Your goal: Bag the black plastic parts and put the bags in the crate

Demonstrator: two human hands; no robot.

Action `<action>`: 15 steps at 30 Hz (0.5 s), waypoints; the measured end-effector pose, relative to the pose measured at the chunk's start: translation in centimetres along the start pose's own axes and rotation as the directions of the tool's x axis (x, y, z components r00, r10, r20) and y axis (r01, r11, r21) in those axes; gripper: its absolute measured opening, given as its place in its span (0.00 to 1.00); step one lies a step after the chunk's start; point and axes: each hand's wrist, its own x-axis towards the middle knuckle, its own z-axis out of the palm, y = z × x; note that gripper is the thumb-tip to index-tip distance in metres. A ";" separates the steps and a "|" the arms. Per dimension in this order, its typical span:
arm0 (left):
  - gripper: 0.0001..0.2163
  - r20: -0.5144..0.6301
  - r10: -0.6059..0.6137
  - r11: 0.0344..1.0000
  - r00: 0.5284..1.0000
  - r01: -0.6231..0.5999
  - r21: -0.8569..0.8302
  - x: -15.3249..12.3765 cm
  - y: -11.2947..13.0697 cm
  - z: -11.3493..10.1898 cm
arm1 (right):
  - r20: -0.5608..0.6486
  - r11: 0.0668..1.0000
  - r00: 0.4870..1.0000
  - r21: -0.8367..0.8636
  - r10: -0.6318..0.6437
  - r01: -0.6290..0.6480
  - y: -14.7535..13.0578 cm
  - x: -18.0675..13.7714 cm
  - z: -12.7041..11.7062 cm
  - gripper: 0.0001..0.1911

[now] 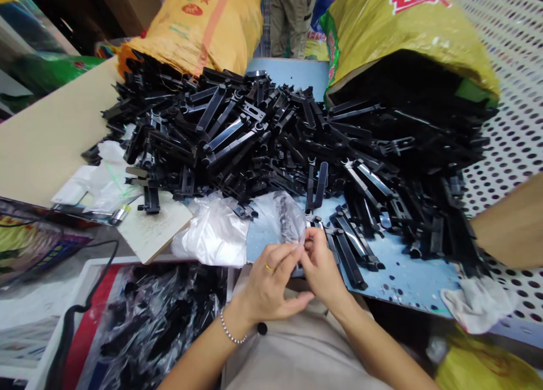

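Observation:
My left hand [267, 282] and my right hand [322, 263] meet in front of my chest, with the fingertips pinching the top of a transparent plastic bag [291, 220]. Dark parts show through the bag, and they look like the same black plastic pieces as the heap. A large heap of black plastic parts [254, 135] lies just beyond my hands on a blue work surface [403, 282]. Several loose pieces [350, 254] lie close to my right hand. A white plastic sheet [212, 232] is bunched up left of the bag.
Yellow woven sacks [407, 34] spill black parts at the back. A white crate [148, 328] of bagged black parts sits at lower left. A cardboard sheet [51, 135] lies left, a perforated white panel [513, 68] right, a rag [477, 305] at the front edge. A person's legs [291, 17] stand behind.

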 end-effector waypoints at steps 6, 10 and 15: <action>0.14 -0.052 -0.194 0.977 0.980 0.188 -0.105 0.6 -0.6 -1.2 | 0.118 0.968 0.980 -0.179 -0.158 0.177 -1.0 0.8 -1.3 0.15; 0.13 0.046 -0.146 0.986 0.988 0.149 -0.072 0.3 0.2 -1.6 | 0.144 0.775 0.906 -0.477 -0.397 0.415 -1.9 3.8 -1.7 0.18; 0.12 0.032 -0.143 0.990 0.989 0.143 0.005 0.3 0.8 -2.3 | -0.029 0.621 0.901 -0.734 -0.432 0.274 -2.0 5.1 -1.6 0.06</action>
